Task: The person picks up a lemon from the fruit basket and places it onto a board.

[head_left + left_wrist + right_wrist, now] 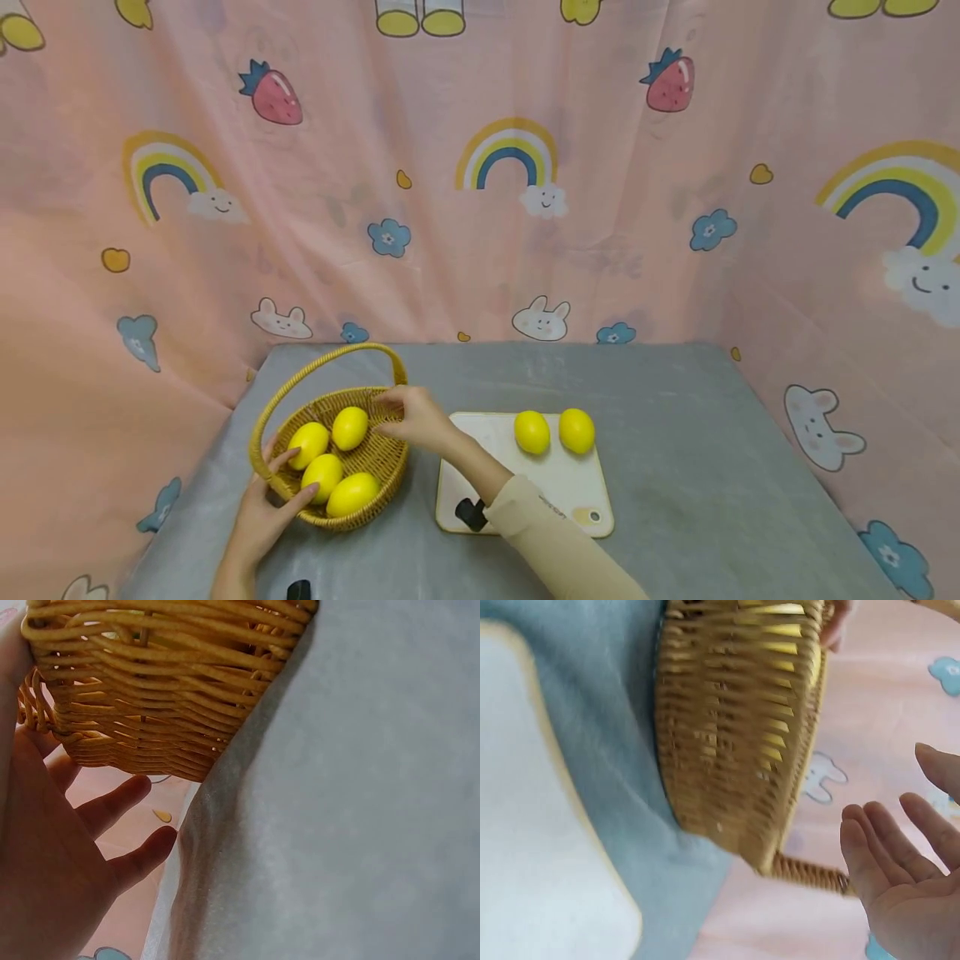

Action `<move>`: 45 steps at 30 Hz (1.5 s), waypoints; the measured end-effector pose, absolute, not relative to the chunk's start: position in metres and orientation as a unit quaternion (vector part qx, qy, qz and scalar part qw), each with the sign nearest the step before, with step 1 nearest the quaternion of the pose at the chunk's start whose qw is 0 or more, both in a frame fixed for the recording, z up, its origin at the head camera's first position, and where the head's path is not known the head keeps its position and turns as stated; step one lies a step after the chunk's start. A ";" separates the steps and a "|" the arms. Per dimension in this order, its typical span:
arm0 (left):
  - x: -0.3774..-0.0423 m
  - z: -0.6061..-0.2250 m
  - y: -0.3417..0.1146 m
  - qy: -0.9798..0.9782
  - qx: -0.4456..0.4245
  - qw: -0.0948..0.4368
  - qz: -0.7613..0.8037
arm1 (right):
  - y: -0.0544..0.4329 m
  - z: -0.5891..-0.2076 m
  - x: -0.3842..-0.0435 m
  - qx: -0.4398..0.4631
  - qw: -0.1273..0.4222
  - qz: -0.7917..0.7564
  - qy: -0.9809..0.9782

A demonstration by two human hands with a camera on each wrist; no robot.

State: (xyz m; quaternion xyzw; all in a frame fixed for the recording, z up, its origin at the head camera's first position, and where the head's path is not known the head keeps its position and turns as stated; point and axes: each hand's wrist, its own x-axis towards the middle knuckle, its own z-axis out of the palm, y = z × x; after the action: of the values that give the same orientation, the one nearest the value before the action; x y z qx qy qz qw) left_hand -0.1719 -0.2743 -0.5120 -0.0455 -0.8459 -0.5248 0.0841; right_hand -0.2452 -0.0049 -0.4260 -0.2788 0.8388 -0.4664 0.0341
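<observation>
A round wicker basket (390, 467) with a tall arched handle stands on the left of the table, several yellow lemons (353, 496) inside it. At its near left side my left hand (258, 518) holds the rim, thumb and a finger reaching over the edge beside the lemons. In the left wrist view, two other fingers (120, 806) stretch out below the woven wall. My right hand (420, 419) hovers over the basket's right rim by the handle's foot. The right wrist view shows this hand (907, 877) with loosely bent fingers and nothing in them.
Right of the basket lies a white cutting board (487, 442) with two lemons (532, 432) near its far edge. The right forearm (480, 467) crosses over the board. Grey cloth (675, 467) covers the table, and a pink printed curtain (465, 275) hangs behind and at both sides.
</observation>
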 end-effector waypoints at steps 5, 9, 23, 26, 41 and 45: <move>-0.173 -0.511 -0.274 -0.847 -0.031 0.073 -0.526 | -0.036 -0.437 -0.249 -0.282 0.048 -0.416 0.863; -0.173 -0.513 -0.275 -0.843 -0.030 0.073 -0.532 | -0.052 -0.443 -0.251 -0.267 0.058 -0.387 0.881; -0.176 -0.517 -0.272 -0.842 -0.042 0.094 -0.529 | -0.084 -0.453 -0.248 -0.254 0.064 -0.220 0.939; -0.176 -0.516 -0.272 -0.843 -0.040 0.094 -0.529 | -0.091 -0.455 -0.246 -0.276 0.050 -0.172 0.944; -0.174 -0.516 -0.272 -0.849 -0.033 0.082 -0.521 | -0.085 -0.461 -0.251 -0.275 0.029 -0.111 0.955; -0.174 -0.515 -0.275 -0.850 -0.031 0.079 -0.521 | -0.079 -0.460 -0.256 -0.285 0.034 -0.138 0.948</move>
State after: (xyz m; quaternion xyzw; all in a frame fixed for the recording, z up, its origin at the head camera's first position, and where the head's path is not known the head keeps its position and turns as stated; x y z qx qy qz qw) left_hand -0.1737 -0.2749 -0.5147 -0.0315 -0.8496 -0.5205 0.0791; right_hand -0.2557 -0.0786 -0.4603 -0.2854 0.9477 -0.1385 0.0337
